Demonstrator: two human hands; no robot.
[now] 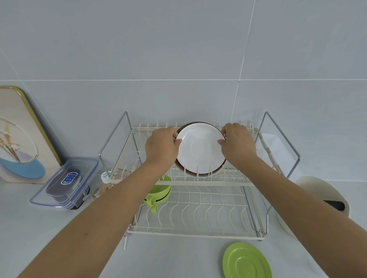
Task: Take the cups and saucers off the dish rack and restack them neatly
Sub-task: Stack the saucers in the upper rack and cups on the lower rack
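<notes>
A white saucer with a brown one behind it leans in the top tier of the cream wire dish rack. My left hand grips the stack's left rim, my right hand grips its right rim, thumbs on the white face. Green cups sit stacked on the lower tier at the left, partly hidden by my left forearm. A green saucer lies flat on the counter in front of the rack.
A clear lidded plastic box and a framed picture stand left of the rack. A small bottle sits between them and the rack. A cream bin stands at the right. The tiled wall is close behind.
</notes>
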